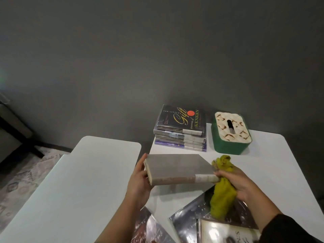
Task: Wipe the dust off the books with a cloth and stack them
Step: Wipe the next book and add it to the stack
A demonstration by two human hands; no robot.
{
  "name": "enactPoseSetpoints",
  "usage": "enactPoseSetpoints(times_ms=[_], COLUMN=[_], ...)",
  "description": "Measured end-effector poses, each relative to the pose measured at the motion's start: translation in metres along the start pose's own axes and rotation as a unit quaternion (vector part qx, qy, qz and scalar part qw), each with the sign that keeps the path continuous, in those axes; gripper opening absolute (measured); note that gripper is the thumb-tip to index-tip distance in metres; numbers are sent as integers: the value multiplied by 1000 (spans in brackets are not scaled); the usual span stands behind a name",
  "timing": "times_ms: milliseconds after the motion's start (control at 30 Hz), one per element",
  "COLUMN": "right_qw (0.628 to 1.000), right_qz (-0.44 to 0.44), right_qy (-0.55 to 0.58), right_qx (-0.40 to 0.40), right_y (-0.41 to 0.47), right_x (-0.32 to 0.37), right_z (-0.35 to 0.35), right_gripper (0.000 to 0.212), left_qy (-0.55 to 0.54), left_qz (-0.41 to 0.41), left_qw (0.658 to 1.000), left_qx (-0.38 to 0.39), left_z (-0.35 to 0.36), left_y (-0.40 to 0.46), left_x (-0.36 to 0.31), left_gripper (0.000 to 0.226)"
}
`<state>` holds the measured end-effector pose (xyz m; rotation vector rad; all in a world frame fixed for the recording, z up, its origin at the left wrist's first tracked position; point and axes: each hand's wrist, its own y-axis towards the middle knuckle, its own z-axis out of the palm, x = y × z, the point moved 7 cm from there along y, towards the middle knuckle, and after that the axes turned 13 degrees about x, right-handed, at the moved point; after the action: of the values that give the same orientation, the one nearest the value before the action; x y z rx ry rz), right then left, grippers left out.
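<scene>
Your right fingers [228, 174] are curled round the yellow-green cloth [221, 195], bunching it against the near right corner of the grey book [177, 166], right at the pale end of its spine. Your right hand [240, 183] has the rag firmly; its loose tail hangs down toward six o'clock. Over at nine o'clock from the book, your left hand [140, 179] cradles the other short edge: fingers run up along the page block, palm under, so it's a supporting grip with the fingers only lightly bent. The book is held up off the white table [273, 165], tilted a little.

Progress, as I read it: you're mid-wipe on this one. A stack of books [180, 134] is already built at twelve o'clock, about five deep, a dark glossy cover on top. Still waiting at six o'clock are several glossy books [191, 220] lying loose and overlapping, so I'd call it roughly halfway.

Textures: the grey cover looks matte and clothlike, edges square, spine worn. The rag is soft, nubby. The loose books shine like plastic jackets. Beside the stack, at one o'clock, sits a rounded green tissue box [230, 135] with a patterned cream lid.
</scene>
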<state>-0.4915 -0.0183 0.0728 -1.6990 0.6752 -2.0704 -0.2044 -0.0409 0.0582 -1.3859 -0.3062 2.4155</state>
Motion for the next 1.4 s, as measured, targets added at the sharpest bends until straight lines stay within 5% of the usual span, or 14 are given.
enactPoseSetpoints(times_ms=[100,333,533,967,1167,1400], right_qw=[996,961,979,976,996,997], right_qz=[-3,-8,69,-7,-5,13], right_qy=[-91,-275,-173,-218,-71,-37], right_qx=[-5,31,79,3,60,65], right_y=[14,35,51,73,86,105], right_x=[2,9,-7,84,87,74], right_z=[-4,-5,-15,-31,-3,18], right_gripper=[25,26,21,29,25,34], left_qy=[-42,97,223,487,488,430], left_qz=[-28,-53,-40,-49,-7,32], left_qw=[998,994,974,866,866,894], left_qx=[-31,-13,-23,-104,-111,-122], left_z=[-9,-12,-27,-43,-22,18], left_y=[12,31,40,57,72,132], left_x=[10,21,22,13,-19,-73], left_gripper=[31,33,37,22,13,38])
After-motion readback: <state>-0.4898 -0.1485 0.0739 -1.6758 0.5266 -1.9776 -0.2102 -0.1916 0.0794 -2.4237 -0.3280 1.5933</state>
